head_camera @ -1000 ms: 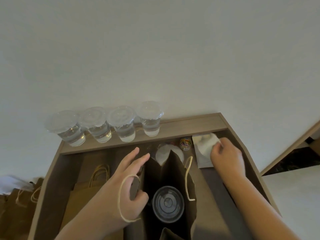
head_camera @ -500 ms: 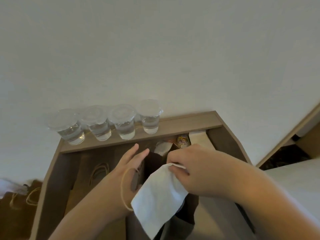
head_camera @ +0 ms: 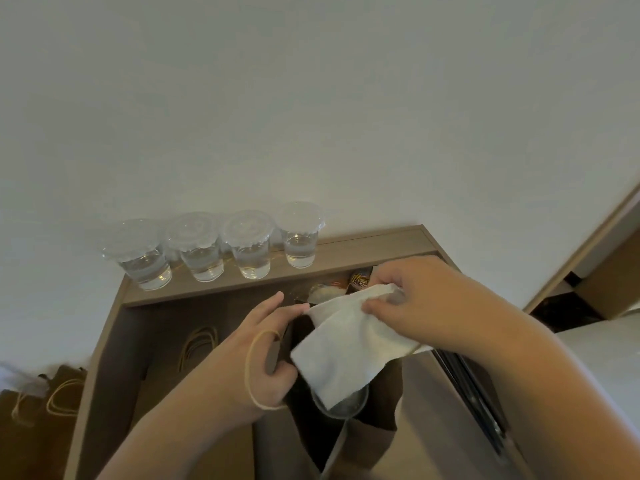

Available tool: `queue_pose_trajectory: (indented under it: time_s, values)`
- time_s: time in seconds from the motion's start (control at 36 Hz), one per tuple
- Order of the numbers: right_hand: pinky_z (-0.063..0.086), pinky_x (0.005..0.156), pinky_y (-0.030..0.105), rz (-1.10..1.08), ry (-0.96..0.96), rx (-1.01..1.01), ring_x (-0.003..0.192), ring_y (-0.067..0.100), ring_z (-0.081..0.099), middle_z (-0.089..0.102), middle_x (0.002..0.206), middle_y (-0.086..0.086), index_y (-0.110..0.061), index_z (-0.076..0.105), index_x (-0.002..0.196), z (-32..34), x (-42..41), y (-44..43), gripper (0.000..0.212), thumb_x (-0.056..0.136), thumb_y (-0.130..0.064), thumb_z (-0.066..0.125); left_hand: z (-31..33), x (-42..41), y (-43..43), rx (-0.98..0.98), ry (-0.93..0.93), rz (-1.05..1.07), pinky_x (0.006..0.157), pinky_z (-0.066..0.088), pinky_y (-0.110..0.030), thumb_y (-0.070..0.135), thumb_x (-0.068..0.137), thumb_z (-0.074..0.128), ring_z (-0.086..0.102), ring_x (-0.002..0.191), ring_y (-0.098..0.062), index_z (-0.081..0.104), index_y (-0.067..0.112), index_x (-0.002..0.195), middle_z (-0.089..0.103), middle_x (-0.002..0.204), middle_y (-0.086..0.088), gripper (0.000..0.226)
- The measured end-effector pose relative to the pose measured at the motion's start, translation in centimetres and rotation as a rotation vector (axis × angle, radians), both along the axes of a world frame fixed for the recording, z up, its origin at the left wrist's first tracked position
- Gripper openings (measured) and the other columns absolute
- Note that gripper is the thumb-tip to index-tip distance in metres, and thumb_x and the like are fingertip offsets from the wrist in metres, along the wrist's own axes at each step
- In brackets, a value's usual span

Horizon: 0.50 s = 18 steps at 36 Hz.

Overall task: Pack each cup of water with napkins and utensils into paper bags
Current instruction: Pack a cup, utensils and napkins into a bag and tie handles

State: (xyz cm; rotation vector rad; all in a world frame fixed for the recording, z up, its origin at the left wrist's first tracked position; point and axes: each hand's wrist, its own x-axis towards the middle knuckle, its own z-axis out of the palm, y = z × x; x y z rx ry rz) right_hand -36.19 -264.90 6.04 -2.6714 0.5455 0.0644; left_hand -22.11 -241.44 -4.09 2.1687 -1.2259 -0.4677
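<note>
Spare paper bags (head_camera: pixel 52 400): far left, outside wooden unit.
Four lidded water cups (head_camera: pixel 207 251): lined along back ledge (head_camera: pixel 363 244).
Left hand (head_camera: pixel 263 355): rim of open paper bag (head_camera: pixel 374 445) pinched between thumb and near-straight fingers; cord handle looped round hand.
Lidded cup (head_camera: pixel 341 408): stood inside open paper bag.
Napkin (head_camera: pixel 346 344): held over bag mouth, upper edge pinched by right hand (head_camera: pixel 426 306), lower corner overlapping cup lid.
</note>
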Motion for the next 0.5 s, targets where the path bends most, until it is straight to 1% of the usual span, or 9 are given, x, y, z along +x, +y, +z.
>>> queue_pose_trajectory:
  time_s: [0.03, 0.11, 0.17, 0.25, 0.33, 0.36, 0.39, 0.44, 0.5]
  values:
    - [0.044, 0.065, 0.023, -0.016, -0.010, -0.048, 0.085, -0.001, 0.059, 0.063, 0.093, -0.018, -0.041, 0.064, 0.096, 0.1, -0.1, -0.2, 0.011, 0.100, -0.050, 0.061, 0.1, 0.0, 0.0, 0.013, 0.001, -0.001, 0.114, 0.025, -0.017, 0.051, 0.086, 0.057, 0.017, 0.146, 0.014, 0.018, 0.085, 0.129, 0.002, 0.143, 0.062, 0.068]
    - [0.040, 0.062, 0.021, -0.015, -0.023, -0.130, 0.082, -0.001, 0.056, 0.060, 0.089, -0.018, -0.040, 0.059, 0.095, 0.1, -0.3, 0.1, 0.012, 0.098, -0.051, 0.063, 0.1, 0.1, 0.0, 0.062, 0.000, 0.021, 0.105, 0.023, -0.011, 0.046, 0.080, 0.049, 0.026, 0.142, 0.007, 0.019, 0.078, 0.140, 0.009, 0.164, 0.038, 0.074]
    - [0.037, 0.060, 0.023, 0.019, 0.019, -0.211, 0.082, 0.005, 0.055, 0.058, 0.089, -0.018, -0.040, 0.055, 0.097, -0.2, -0.2, 1.1, 0.016, 0.096, -0.054, 0.062, -0.1, 0.1, 0.0, 0.077, 0.009, 0.026, 0.104, 0.022, -0.009, 0.050, 0.077, 0.046, 0.027, 0.141, 0.007, 0.019, 0.075, 0.144, 0.008, 0.166, 0.034, 0.076]
    - [0.039, 0.058, 0.029, 0.081, 0.041, -0.317, 0.079, 0.014, 0.057, 0.057, 0.089, -0.012, -0.037, 0.049, 0.099, -1.2, 0.2, 2.9, 0.020, 0.095, -0.053, 0.059, -0.3, 0.3, 0.0, 0.084, 0.030, 0.029, 0.112, 0.025, -0.015, 0.055, 0.075, 0.044, 0.027, 0.146, 0.005, 0.017, 0.077, 0.142, 0.009, 0.166, 0.034, 0.075]
    - [0.050, 0.067, 0.032, 0.179, 0.070, -0.246, 0.080, 0.014, 0.057, 0.054, 0.093, -0.011, -0.034, 0.051, 0.111, -3.2, 0.9, 4.7, 0.027, 0.096, -0.053, 0.063, -0.2, 0.4, -0.1, 0.085, 0.041, 0.045, 0.118, 0.028, -0.017, 0.056, 0.072, 0.043, 0.029, 0.149, 0.005, 0.024, 0.071, 0.144, 0.015, 0.162, 0.036, 0.076]
    - [0.052, 0.070, 0.032, 0.212, 0.091, -0.227, 0.079, 0.013, 0.058, 0.055, 0.093, -0.011, -0.031, 0.053, 0.117, -4.0, 1.1, 5.1, 0.035, 0.096, -0.057, 0.064, -0.2, 0.3, -0.2, 0.080, 0.035, 0.047, 0.118, 0.026, -0.014, 0.056, 0.071, 0.041, 0.024, 0.149, 0.008, 0.026, 0.067, 0.145, 0.015, 0.156, 0.040, 0.077]
    - [0.050, 0.066, 0.031, 0.232, 0.098, -0.216, 0.074, 0.010, 0.056, 0.053, 0.088, -0.013, -0.029, 0.054, 0.119, -4.6, 1.3, 5.5, 0.043, 0.094, -0.063, 0.065, -0.2, 0.3, -0.4, 0.072, 0.027, 0.048, 0.118, 0.021, -0.010, 0.057, 0.069, 0.040, 0.017, 0.149, 0.013, 0.028, 0.064, 0.145, 0.013, 0.150, 0.045, 0.077]
    - [0.041, 0.058, 0.026, 0.233, 0.065, -0.177, 0.065, 0.001, 0.046, 0.047, 0.078, -0.017, -0.033, 0.051, 0.109, -5.3, 1.5, 5.9, 0.052, 0.086, -0.079, 0.062, 0.0, 0.1, -0.6, 0.077, 0.012, 0.054, 0.112, 0.014, -0.003, 0.055, 0.068, 0.038, 0.012, 0.146, 0.016, 0.026, 0.063, 0.141, 0.012, 0.148, 0.043, 0.075]
    - [0.040, 0.060, 0.025, 0.229, 0.062, -0.087, 0.069, -0.002, 0.047, 0.051, 0.080, -0.018, -0.036, 0.047, 0.101, -5.7, 1.3, 5.8, 0.059, 0.079, -0.090, 0.056, 0.1, 0.1, -0.7, 0.110, 0.010, 0.076, 0.103, 0.016, 0.001, 0.049, 0.070, 0.042, 0.020, 0.145, 0.009, 0.025, 0.063, 0.141, 0.013, 0.152, 0.034, 0.074]
